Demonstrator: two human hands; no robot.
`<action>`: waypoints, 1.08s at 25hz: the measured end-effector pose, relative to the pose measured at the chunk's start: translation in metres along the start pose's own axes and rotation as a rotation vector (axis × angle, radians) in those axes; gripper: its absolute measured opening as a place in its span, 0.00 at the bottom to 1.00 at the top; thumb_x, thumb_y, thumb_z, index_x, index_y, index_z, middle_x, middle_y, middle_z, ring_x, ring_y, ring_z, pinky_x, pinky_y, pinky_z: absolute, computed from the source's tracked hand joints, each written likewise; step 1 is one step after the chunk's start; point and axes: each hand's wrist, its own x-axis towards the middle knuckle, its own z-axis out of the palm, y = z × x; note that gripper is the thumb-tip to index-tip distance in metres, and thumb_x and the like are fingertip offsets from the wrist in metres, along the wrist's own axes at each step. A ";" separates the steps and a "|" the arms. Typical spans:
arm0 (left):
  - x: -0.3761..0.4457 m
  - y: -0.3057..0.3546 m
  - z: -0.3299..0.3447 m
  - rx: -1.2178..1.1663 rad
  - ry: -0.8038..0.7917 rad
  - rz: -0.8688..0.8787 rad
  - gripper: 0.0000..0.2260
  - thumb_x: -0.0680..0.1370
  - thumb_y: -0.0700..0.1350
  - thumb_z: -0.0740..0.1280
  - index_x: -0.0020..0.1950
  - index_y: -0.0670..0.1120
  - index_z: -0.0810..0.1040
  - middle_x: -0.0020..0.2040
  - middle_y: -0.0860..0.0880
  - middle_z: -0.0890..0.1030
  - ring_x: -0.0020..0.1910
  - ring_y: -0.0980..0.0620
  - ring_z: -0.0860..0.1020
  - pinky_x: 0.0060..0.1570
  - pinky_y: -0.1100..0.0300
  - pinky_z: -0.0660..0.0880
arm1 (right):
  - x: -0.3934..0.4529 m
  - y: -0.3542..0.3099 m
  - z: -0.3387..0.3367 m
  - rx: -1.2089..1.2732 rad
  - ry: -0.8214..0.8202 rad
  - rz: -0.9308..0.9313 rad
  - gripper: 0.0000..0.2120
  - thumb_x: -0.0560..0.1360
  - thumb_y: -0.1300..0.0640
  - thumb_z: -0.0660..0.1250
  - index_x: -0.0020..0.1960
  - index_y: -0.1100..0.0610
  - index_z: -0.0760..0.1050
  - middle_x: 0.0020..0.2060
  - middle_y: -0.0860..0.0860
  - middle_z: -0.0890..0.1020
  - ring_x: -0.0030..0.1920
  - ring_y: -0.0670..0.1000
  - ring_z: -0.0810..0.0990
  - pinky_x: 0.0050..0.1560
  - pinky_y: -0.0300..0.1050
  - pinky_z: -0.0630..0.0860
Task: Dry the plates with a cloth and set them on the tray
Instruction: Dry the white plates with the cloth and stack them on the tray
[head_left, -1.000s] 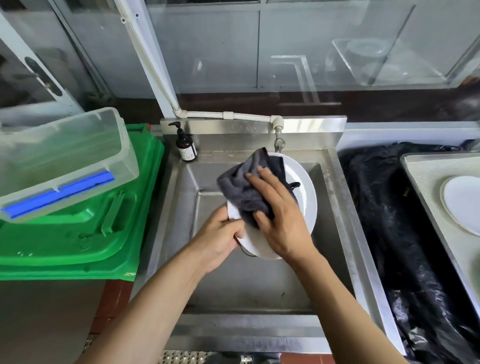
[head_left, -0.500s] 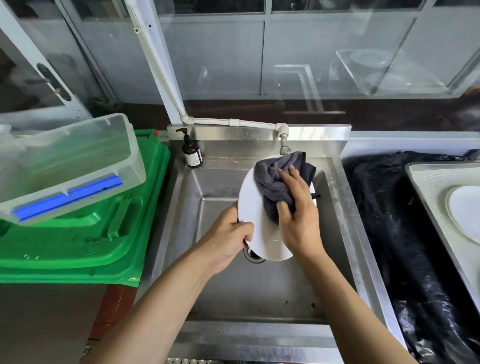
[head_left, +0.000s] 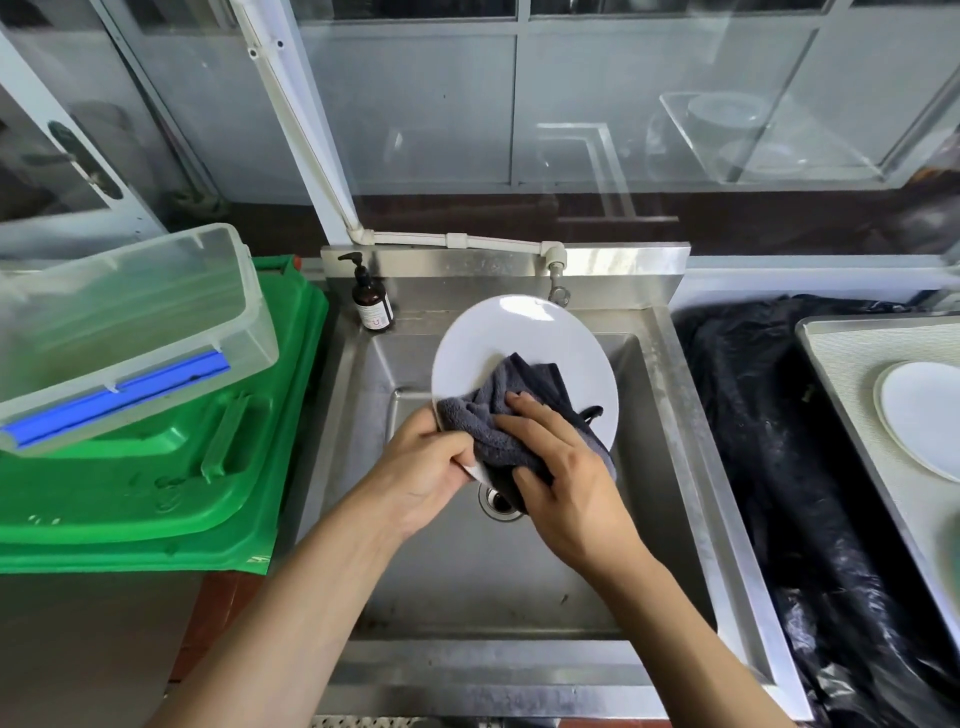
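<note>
Both hands work over the steel sink (head_left: 670, 467): the left hand (head_left: 421, 467) grips the white plate (head_left: 524, 348) by its lower rim, tilted up. Against its face, the right hand (head_left: 566, 483) clutches the dark grey cloth (head_left: 498, 415), which seems bunched over the lower edge.

My steel sink (head_left: 691, 467) carries a soap bottle (head_left: 370, 304) at its back-left corner. Right of the sink, a tray (head_left: 852, 415) holding a white plate (head_left: 922, 415) rests on black plastic sheeting (head_left: 753, 441).

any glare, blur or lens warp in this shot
Head view: wide-angle warp bows the white pipe and sink edges; daylight reflections ghost a tray and plates on the glass panel; soft sheen on the held plate; hands and cloth stay sharp.
</note>
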 end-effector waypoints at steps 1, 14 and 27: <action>-0.001 0.000 -0.001 -0.009 -0.002 -0.012 0.20 0.69 0.19 0.51 0.50 0.34 0.75 0.47 0.35 0.80 0.51 0.37 0.79 0.49 0.44 0.79 | -0.003 0.004 -0.003 -0.033 -0.002 0.006 0.22 0.76 0.61 0.63 0.69 0.52 0.78 0.72 0.41 0.71 0.75 0.38 0.64 0.75 0.32 0.58; -0.017 0.003 0.012 0.207 -0.126 0.031 0.14 0.61 0.30 0.59 0.43 0.41 0.74 0.40 0.42 0.69 0.44 0.45 0.67 0.46 0.49 0.67 | 0.026 0.005 0.002 0.015 0.141 0.004 0.27 0.77 0.56 0.60 0.76 0.53 0.71 0.78 0.50 0.67 0.79 0.43 0.60 0.77 0.37 0.57; -0.025 0.008 0.020 0.267 -0.117 0.049 0.14 0.63 0.29 0.60 0.32 0.48 0.76 0.31 0.47 0.71 0.37 0.50 0.68 0.41 0.53 0.65 | 0.046 -0.008 -0.005 0.094 0.253 0.073 0.26 0.76 0.65 0.62 0.73 0.58 0.73 0.77 0.53 0.68 0.78 0.48 0.63 0.78 0.47 0.62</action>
